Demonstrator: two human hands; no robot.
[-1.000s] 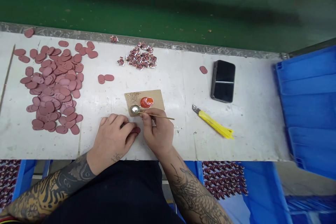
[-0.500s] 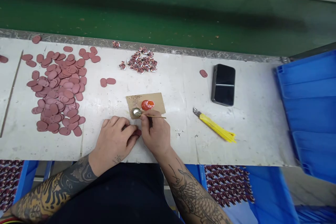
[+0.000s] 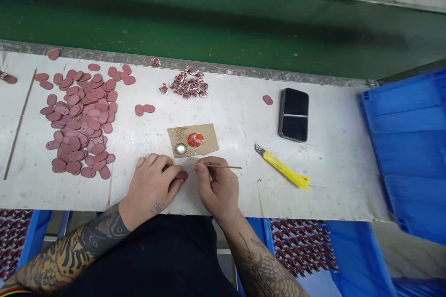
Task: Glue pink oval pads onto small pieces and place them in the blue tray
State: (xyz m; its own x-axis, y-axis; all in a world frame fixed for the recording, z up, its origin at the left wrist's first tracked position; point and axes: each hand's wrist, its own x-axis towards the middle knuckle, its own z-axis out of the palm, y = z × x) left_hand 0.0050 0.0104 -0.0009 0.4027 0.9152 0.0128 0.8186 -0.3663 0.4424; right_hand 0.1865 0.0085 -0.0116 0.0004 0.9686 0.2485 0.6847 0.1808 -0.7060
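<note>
My left hand (image 3: 152, 181) is closed on a dark pink oval disc (image 3: 182, 175), which shows at its fingertips near the table's front. In my right hand (image 3: 219, 189) a thin wooden stick (image 3: 223, 166) is pinched, its tip pointing left, a little apart from the disc. Just beyond both hands lies a piece of brown cardboard (image 3: 209, 147). On it are a wet orange-red blob (image 3: 195, 139), a bottle cap (image 3: 181, 149) with something shiny inside, and a patch of tiny specks (image 3: 180, 134).
A big heap of pink oval discs (image 3: 83, 125) spreads over the left. Small brown-and-white pieces (image 3: 190, 83) are piled at the back. To the right lie a yellow utility knife (image 3: 284, 167), a black case-like object (image 3: 293, 115) and blue crates (image 3: 411, 158).
My right hand has drawn the stick away from the bottle cap, moving right and toward me. My left hand stays almost in place with the disc.
</note>
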